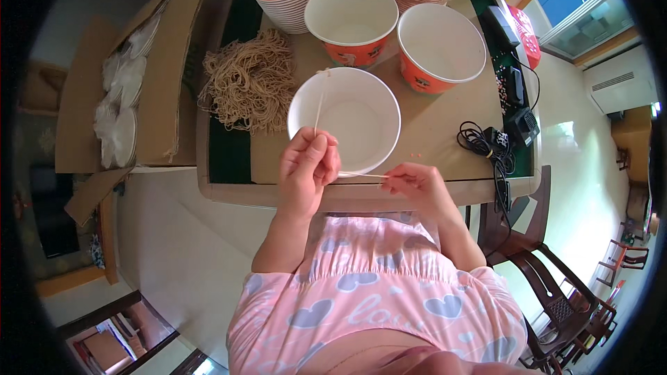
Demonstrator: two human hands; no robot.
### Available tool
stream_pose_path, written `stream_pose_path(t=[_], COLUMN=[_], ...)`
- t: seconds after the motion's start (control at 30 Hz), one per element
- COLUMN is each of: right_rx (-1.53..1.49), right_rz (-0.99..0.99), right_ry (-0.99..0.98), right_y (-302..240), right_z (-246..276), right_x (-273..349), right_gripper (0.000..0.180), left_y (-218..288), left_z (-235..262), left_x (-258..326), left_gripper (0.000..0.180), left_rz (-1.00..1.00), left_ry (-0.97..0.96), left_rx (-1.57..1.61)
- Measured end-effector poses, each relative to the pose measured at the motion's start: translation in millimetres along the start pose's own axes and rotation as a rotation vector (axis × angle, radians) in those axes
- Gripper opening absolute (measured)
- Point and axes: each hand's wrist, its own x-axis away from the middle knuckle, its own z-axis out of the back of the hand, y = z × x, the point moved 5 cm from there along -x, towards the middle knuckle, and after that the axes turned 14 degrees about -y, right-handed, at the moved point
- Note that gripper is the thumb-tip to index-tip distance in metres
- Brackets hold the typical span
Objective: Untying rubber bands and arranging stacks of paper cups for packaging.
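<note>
At the cardboard-topped table (445, 128), fingers (397, 182) pinch thin, straight string (365, 175).

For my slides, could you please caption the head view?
Left hand and right hand hold a thin strand by an open bucket, near piled string.

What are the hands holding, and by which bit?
String: the left hand pinches it partway along; the right hand pinches it farther along; I can't tell if that's the end.

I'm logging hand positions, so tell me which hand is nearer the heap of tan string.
Left. The left hand is apart from the heap of tan string, to its lower right; the right hand is much farther right.
</note>
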Motion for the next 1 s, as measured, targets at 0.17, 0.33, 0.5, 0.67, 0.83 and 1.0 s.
stream_pose_path(t=[0.17, 0.33, 0.5, 0.67, 0.83, 1.0], right_rx=[0.018, -0.152, -0.522, -0.113, -0.076, -0.12], right_rz=[0.131, 0.574, 0.934, 0.582, 0.289, 0.205], right_ry=[0.315, 0.506, 0.362, 0.324, -0.11, -0.295], right_y=[-0.3, -26.5, -59.0, -68.8, -61.9, -50.3], right_z=[20.9, 29.8, 54.4, 25.9, -39.5, -36.3], right_x=[2.9, 16.3, 43.2, 41.2, -3.1, -5.4], right_gripper=[0.017, 0.018, 0.021, 0.023, 0.025, 0.017], left_y=[-1.4, -2.1, -1.7, -6.5, 1.8, 15.0], left_z=[0.5, -12.9, -10.9, -21.8, -45.7, -39.4], left_x=[6.1, 6.2, -2.8, -7.9, -4.2, 6.4], left_gripper=[0.014, 0.012, 0.013, 0.018, 0.023, 0.024], left_rz=[-0.02, -0.098, -0.013, 0.018, -0.014, -0.069], left_ry=[0.087, 0.039, 0.037, -0.104, -0.274, -0.279], left_rx=[-0.231, -0.498, -0.509, -0.165, -0.054, -0.092])
